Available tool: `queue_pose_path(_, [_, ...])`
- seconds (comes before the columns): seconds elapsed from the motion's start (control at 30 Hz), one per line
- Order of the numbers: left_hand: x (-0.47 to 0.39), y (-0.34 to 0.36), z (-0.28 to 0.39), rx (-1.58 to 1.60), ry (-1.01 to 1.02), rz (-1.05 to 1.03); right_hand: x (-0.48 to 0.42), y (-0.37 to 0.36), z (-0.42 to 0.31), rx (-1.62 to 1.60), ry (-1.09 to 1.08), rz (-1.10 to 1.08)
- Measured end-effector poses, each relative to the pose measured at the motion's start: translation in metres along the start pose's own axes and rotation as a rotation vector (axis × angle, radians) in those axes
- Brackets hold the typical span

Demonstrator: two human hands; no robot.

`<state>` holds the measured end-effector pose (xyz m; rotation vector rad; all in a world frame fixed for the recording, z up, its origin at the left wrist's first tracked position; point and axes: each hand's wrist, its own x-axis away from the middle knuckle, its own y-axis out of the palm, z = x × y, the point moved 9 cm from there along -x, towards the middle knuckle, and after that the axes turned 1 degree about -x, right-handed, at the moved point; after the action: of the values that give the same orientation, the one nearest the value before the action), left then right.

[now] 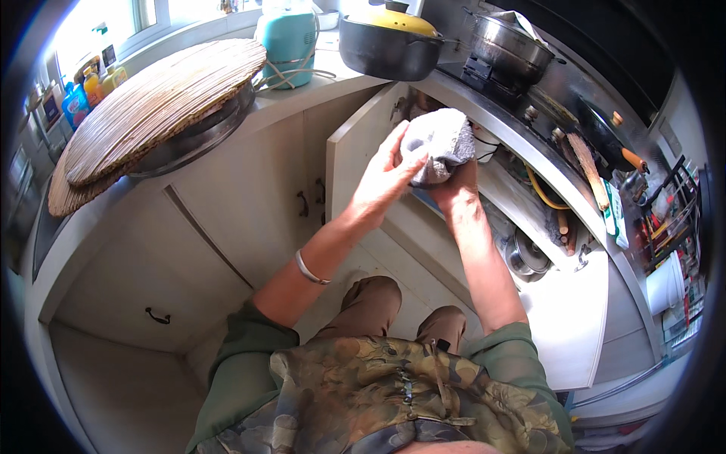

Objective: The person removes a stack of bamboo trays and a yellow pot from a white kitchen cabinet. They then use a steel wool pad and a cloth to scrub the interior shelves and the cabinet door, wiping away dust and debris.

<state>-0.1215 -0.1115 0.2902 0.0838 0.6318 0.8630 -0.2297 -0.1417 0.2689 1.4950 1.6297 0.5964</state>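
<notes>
A light grey and white cloth [439,136] is bunched between my hands, in front of the opened cabinet under the stove. My left hand [394,170] grips its left side, with the thumb pressed on the folds. From below and behind, my right hand [456,184] holds the cloth; its fingers are mostly hidden. Whether something lies inside the cloth, I cannot tell. Inside the cabinet, right of my right hand, are a lidded metal pot [527,252] and a yellow hose [539,190].
Two cabinet doors, a left one [354,153] and a right one [567,318], stand open. Above are a black pot with yellow lid [385,51], a steel pot [507,51] on the stove and a turquoise appliance [286,45]. A round woven lid [164,108] covers a basin at left.
</notes>
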Motion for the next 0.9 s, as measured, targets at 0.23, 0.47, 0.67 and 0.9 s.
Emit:
queue_pose_path(0.23, [-0.061,-0.046,0.048,-0.825,0.521,0.192,-0.011,-0.004,-0.029,0.056,-0.087,0.139])
queue_pose_path(0.47, [-0.229,-0.046,0.133,-1.48,0.441,0.084,-0.061,0.148,-0.071,1.766,-1.673,-0.234])
queue_pose_path(0.67, [-0.304,0.004,0.048,-1.81,0.373,-0.406,-0.16,0.116,-0.001,2.421,-1.676,-0.14])
queue_pose_path(0.9, [-0.339,-0.024,-0.001,-1.653,0.764,-0.515,-0.136,0.072,0.039,2.331,-1.761,-0.489])
